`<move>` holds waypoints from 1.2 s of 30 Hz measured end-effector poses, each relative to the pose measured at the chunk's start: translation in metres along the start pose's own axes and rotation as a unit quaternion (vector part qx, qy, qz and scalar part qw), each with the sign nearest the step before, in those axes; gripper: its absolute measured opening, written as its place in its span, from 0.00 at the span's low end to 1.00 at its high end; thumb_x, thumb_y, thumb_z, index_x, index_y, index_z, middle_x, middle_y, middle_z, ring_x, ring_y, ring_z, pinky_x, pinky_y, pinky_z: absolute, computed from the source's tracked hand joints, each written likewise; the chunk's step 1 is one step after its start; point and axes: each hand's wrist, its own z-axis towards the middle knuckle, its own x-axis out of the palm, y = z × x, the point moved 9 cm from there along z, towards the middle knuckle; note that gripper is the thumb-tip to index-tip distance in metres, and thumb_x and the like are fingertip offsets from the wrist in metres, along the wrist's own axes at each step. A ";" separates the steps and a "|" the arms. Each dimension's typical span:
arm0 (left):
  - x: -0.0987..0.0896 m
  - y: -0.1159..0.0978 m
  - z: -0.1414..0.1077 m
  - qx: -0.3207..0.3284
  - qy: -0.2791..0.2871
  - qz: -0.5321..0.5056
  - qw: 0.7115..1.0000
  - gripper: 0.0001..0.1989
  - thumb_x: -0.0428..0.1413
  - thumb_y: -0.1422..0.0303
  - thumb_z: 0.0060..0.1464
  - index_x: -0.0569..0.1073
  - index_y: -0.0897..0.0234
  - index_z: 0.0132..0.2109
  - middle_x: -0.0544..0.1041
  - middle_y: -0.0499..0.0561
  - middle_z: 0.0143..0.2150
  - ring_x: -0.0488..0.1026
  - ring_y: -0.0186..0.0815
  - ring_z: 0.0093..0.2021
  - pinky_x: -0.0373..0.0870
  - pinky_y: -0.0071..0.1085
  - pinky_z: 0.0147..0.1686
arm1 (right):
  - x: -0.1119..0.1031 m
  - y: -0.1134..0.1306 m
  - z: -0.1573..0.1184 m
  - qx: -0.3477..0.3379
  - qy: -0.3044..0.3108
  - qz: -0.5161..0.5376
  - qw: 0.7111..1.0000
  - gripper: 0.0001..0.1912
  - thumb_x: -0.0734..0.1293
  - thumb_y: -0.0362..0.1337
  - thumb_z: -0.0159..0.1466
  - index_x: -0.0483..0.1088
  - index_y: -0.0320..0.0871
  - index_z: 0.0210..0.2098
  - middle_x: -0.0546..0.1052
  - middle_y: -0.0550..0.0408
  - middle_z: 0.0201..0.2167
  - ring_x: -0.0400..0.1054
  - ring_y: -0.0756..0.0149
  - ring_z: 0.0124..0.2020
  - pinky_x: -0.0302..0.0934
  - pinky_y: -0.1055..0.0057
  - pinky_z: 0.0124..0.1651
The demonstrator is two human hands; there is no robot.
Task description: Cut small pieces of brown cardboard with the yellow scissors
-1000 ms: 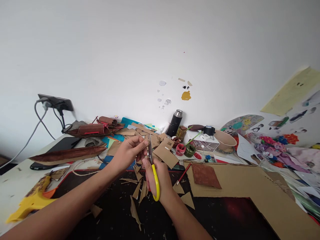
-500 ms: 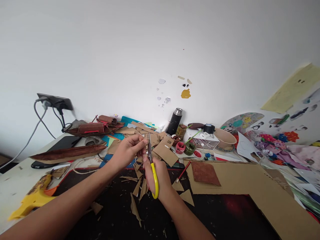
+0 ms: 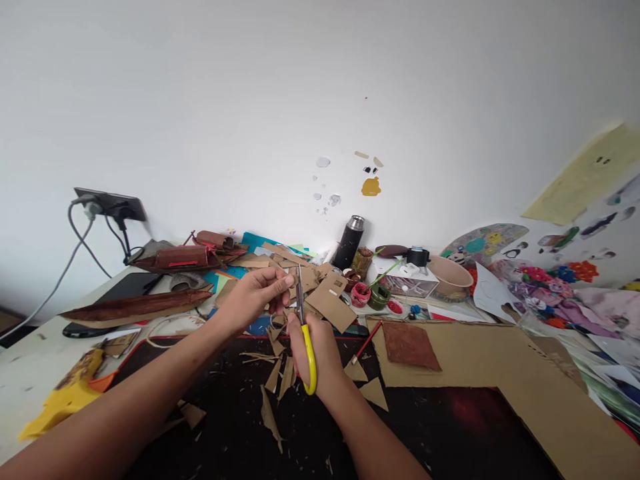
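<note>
My right hand (image 3: 320, 347) is wrapped round the yellow handle of a pair of scissors (image 3: 309, 363), whose metal blades point up and away from me. Just left of the blades, my left hand (image 3: 257, 293) is closed in a pinch, with thumb and fingertips close to the steel. What it pinches is too small to make out against the cardboard behind. Below both hands, cardboard scraps (image 3: 287, 379) lie strewn over a black mat (image 3: 225, 413). A larger cardboard piece (image 3: 331, 303) rests just beyond the scissors.
A yellow glue gun (image 3: 70, 400) lies at left, near brown boat-shaped pieces (image 3: 145, 307). Behind stand a black flask (image 3: 349, 245) and paint jars (image 3: 360, 294). A cut cardboard sheet (image 3: 470, 350) with a brown square (image 3: 411, 347) lies at right, beside a red pencil (image 3: 367, 342).
My left hand has shifted very slightly left and down from the blades. The right hand keeps its hold on the scissors, almost in the same place.
</note>
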 end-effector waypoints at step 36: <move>-0.005 0.004 -0.001 0.002 -0.035 -0.108 0.994 0.18 0.69 0.57 0.54 0.69 0.62 0.33 0.70 0.41 0.21 0.65 0.27 0.19 0.63 0.25 0.21 | 0.020 0.001 -0.002 -0.024 0.106 0.206 0.973 0.30 0.70 0.65 0.65 0.72 0.44 0.47 0.80 0.52 0.31 0.78 0.62 0.26 0.70 0.71 0.28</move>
